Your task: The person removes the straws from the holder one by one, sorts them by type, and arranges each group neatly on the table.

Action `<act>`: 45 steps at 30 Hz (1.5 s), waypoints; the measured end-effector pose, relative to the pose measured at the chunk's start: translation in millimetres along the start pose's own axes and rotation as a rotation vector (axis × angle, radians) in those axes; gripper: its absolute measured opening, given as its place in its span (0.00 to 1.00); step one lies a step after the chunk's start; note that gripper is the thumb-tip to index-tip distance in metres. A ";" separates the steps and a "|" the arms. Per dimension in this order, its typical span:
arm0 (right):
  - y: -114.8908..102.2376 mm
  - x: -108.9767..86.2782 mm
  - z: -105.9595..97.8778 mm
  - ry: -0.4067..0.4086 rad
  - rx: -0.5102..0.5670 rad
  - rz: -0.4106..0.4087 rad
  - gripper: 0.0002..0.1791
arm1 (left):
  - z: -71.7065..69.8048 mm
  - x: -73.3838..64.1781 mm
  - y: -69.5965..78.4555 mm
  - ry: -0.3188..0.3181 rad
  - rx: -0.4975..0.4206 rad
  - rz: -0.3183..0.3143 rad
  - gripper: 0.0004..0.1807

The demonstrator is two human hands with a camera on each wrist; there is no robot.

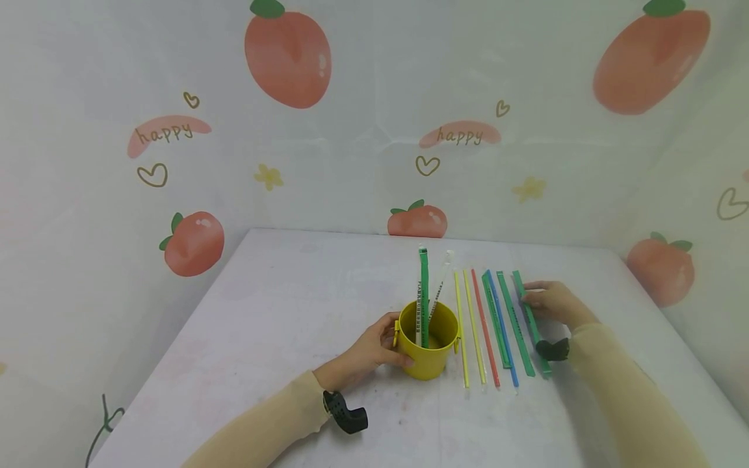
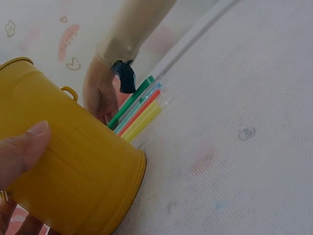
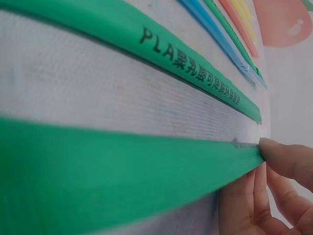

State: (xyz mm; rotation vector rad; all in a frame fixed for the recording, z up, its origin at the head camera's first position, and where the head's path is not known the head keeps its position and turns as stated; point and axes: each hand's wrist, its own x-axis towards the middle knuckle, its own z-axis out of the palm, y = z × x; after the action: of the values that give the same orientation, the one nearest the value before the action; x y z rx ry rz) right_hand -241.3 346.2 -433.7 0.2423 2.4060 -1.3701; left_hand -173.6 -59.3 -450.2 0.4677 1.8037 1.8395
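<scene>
On a white, fine-textured table (image 1: 292, 305), a tapered yellow bucket (image 1: 426, 365) hides some fingers of the left hand (image 1: 373, 346) gripping it. Farther right, the right hand (image 1: 554, 303) pinches the rightmost green-wrapped straw (image 1: 532, 325), cut off in the right wrist view.

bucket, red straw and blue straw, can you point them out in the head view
bucket (image 1: 426, 364): head view, on the front of its outer wall
red straw (image 1: 485, 328): head view, about halfway along its length
blue straw (image 1: 503, 330): head view, about halfway along its length
</scene>
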 end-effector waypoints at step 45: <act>-2.1 1.1 3.9 0.058 0.008 0.133 0.30 | 2.2 0.8 1.6 0.021 0.037 0.010 0.41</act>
State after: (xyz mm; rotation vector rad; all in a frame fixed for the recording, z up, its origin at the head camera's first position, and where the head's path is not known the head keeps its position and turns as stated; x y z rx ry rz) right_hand -242.2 341.8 -434.3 0.4419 2.3837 -1.3305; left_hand -173.1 -57.0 -448.5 0.4745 1.8555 1.8267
